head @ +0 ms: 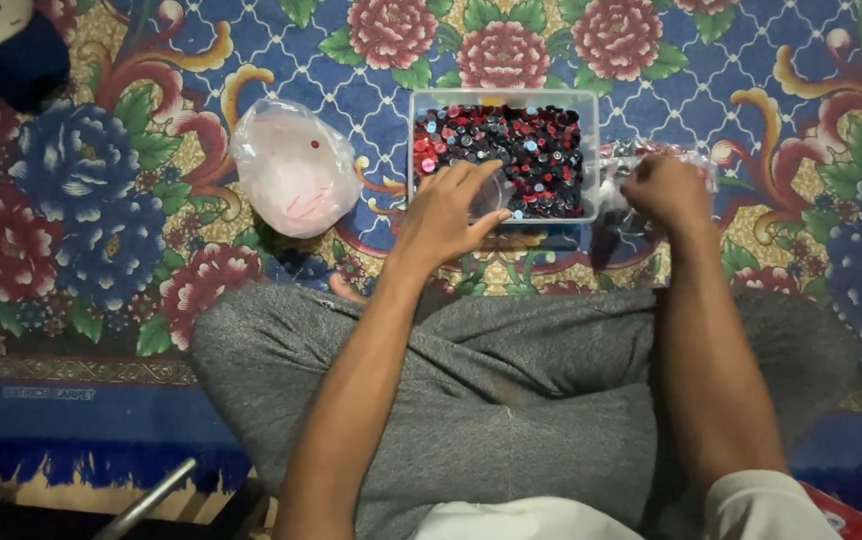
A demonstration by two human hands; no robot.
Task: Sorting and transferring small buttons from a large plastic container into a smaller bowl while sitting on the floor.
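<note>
The clear plastic tub (503,97) of buttons (541,150) sits on the flowered carpet (111,200) straight ahead of your crossed legs, just past your knees, packed with small red, black and a few pale blue pieces. Your left hand (448,210) lies over the tub's near left corner, palm down, fingers spread and loosely curved above the buttons; the tips dip toward the pile, but whether they pinch anything cannot be told from here. Your right hand (666,188) is just outside the tub's right wall, curled into a loose fist around the crinkled clear plastic bag (641,155) that lies there against the tub. So the tub lies between your two hands, touched or nearly so by the left, just beside the right.

Off to the left, well apart from your left hand, a second clear bag (294,165) rests on the carpet, puffed up, pinkish, with one dark red button showing through it. Your grey trousers (491,390) fill the foreground.
</note>
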